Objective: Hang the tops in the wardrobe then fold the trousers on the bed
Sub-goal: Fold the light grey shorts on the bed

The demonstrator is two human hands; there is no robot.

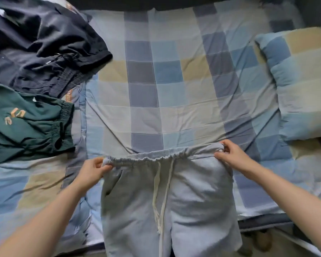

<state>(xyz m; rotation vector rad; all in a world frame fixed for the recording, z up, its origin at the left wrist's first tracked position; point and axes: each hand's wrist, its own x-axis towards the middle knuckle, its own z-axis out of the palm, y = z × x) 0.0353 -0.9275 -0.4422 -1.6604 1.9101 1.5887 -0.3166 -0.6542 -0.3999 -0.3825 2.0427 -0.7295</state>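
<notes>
The grey trousers (167, 197) lay flat on the bed (174, 89), with the legs going off the near edge. The left hand (92, 169) pinched the left end of the stretchy waistband (152, 157). The right hand (232, 154) pinched the right end of it. So the trousers were spread out between the two hands, and the white strings (160, 197) lay down the middle. Left of the trousers, a little way off, sat the green trousers (28, 125). Past those lay dark clothes (43, 45) in a heap. Right of the grey trousers and farther up was a pillow (300, 82).
</notes>
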